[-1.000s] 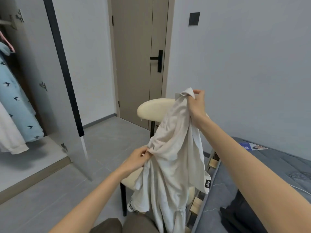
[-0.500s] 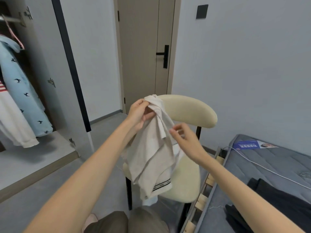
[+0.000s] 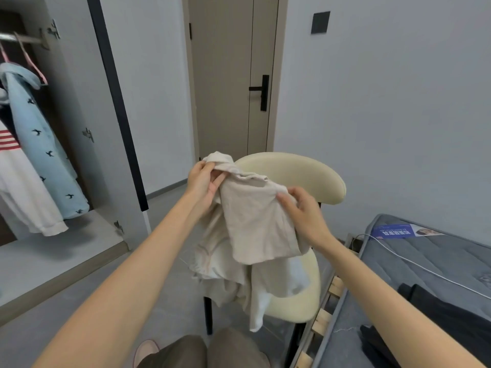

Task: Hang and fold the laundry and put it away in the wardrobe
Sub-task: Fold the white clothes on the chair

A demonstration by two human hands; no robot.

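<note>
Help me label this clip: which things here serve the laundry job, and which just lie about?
Job: crumpled beige cloth shirt, left hand and right hand gripping it, open grey wardrobe, black garment.
Lying about: cream padded chair, thin white cable, blue printed leaflet.

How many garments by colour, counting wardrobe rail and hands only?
light blue garment, on the rail: 1
white garment with red stripes, on the rail: 1
beige garment, gripped by left hand and right hand: 1
Total: 3
</note>
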